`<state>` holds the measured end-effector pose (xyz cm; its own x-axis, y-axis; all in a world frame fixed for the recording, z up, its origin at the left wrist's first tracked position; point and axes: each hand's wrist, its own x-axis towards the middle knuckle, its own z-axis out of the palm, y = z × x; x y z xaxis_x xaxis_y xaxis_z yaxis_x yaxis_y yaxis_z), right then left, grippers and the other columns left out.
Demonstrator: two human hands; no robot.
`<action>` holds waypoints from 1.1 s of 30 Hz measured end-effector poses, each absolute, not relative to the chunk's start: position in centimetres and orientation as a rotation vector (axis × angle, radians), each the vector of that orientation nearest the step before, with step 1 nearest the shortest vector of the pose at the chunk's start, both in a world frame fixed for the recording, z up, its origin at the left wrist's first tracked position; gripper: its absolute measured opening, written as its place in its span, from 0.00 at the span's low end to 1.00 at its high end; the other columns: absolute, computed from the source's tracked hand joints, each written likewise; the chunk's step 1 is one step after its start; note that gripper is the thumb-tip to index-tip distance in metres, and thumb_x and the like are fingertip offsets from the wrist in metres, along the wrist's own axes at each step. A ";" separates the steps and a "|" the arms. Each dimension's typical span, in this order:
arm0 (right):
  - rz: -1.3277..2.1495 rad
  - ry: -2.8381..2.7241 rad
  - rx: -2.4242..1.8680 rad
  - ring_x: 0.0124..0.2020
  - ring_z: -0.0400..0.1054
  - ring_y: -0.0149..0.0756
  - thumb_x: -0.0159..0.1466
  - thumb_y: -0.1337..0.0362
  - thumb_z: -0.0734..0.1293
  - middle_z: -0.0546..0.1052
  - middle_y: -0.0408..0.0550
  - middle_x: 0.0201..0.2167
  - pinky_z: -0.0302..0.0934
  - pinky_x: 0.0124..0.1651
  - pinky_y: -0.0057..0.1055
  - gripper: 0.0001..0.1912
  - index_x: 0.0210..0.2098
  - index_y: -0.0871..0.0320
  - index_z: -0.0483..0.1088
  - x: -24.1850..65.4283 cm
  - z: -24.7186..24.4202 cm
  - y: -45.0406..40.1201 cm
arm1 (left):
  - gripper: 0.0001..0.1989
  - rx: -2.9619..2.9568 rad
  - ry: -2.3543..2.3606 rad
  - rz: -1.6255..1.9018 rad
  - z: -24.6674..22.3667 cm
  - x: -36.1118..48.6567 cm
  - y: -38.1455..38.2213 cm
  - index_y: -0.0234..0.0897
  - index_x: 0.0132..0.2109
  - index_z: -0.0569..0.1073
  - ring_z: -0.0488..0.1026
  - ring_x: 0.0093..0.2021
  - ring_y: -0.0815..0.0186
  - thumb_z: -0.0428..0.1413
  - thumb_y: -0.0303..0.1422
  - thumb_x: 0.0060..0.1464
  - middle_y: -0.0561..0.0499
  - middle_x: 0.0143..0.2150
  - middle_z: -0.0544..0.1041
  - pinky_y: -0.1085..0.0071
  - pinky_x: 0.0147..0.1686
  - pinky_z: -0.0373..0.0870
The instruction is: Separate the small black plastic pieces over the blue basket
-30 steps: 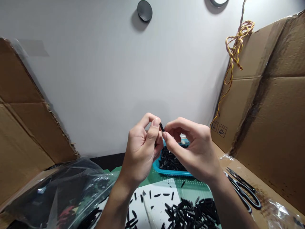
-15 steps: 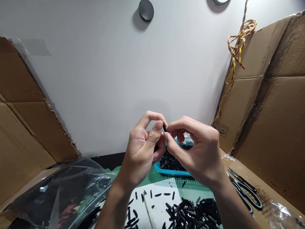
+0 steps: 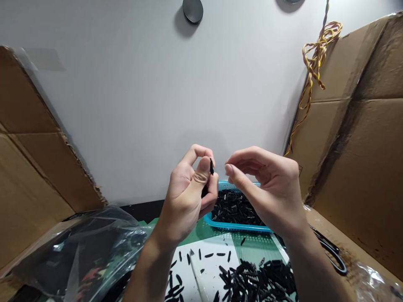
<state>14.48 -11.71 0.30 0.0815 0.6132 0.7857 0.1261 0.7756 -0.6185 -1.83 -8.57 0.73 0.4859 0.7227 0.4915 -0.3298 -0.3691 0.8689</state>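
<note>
A small black piece (image 3: 211, 166) is pinched between the thumb and index finger of my left hand (image 3: 193, 184). Something dark also shows inside its curled fingers. My right hand (image 3: 267, 184) is beside it, a short gap away, with thumb and index fingertips close together; whether anything is between them is too small to tell. Behind and below the hands, a blue basket (image 3: 239, 227) holds many black pieces. Under them, a white sheet (image 3: 217, 243) carries scattered black pieces and a white pointed tool (image 3: 198, 277). A heap of black pieces (image 3: 258, 281) lies at its right.
A clear plastic bag (image 3: 78, 251) lies at the left. Dark-handled scissors (image 3: 333, 256) are at the right, partly behind my right forearm. Cardboard panels (image 3: 31, 147) flank both sides, and a yellow twisted cord (image 3: 315, 63) hangs at the upper right.
My right hand has moved right, away from my left hand and the black piece. The piece now stands more upright in my left fingers, and more of the basket shows.
</note>
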 end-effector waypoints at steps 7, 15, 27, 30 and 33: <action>0.567 -1.465 -0.569 0.34 0.81 0.36 0.69 0.69 0.73 0.83 0.45 0.33 0.79 0.41 0.33 0.04 0.39 0.56 0.82 14.1 0.5 -12.2 | 0.11 1.581 0.348 1.164 0.4 -1.8 -8.6 0.47 0.42 0.64 0.42 0.15 0.75 0.50 0.44 0.75 0.63 0.18 0.54 0.80 0.12 0.45; 0.364 -1.562 -0.684 0.35 0.81 0.34 0.70 0.71 0.70 0.84 0.44 0.35 0.78 0.42 0.32 0.06 0.40 0.56 0.80 13.7 0.4 -12.2 | 0.13 1.600 0.443 1.191 0.5 -1.5 -8.7 0.44 0.40 0.64 0.45 0.17 0.76 0.51 0.44 0.75 0.63 0.19 0.56 0.82 0.14 0.48; 0.599 -1.605 -0.671 0.30 0.73 0.29 0.71 0.72 0.69 0.80 0.41 0.30 0.70 0.35 0.28 0.09 0.39 0.58 0.82 14.1 0.6 -12.1 | 0.15 1.666 0.483 1.201 0.5 -1.4 -8.9 0.42 0.40 0.63 0.52 0.21 0.77 0.53 0.44 0.75 0.61 0.25 0.59 0.82 0.19 0.51; 0.668 -1.617 -0.664 0.29 0.71 0.28 0.70 0.73 0.69 0.76 0.39 0.27 0.67 0.34 0.26 0.09 0.38 0.58 0.83 14.2 0.6 -12.0 | 0.15 1.676 0.472 1.178 0.5 -1.5 -8.9 0.41 0.40 0.63 0.53 0.22 0.78 0.53 0.43 0.75 0.61 0.27 0.59 0.83 0.20 0.53; 0.736 -1.602 -0.621 0.30 0.71 0.27 0.69 0.75 0.71 0.75 0.38 0.28 0.66 0.35 0.24 0.08 0.40 0.58 0.83 14.3 0.5 -11.8 | 0.16 1.673 0.477 1.183 0.5 -1.7 -9.0 0.40 0.39 0.63 0.53 0.22 0.78 0.52 0.43 0.75 0.61 0.26 0.58 0.84 0.20 0.53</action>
<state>14.28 -11.78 0.52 -0.1513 0.7447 0.6500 -0.0079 0.6566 -0.7542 -1.69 -9.04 0.48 0.4453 0.7566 0.4788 -0.2123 -0.4304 0.8773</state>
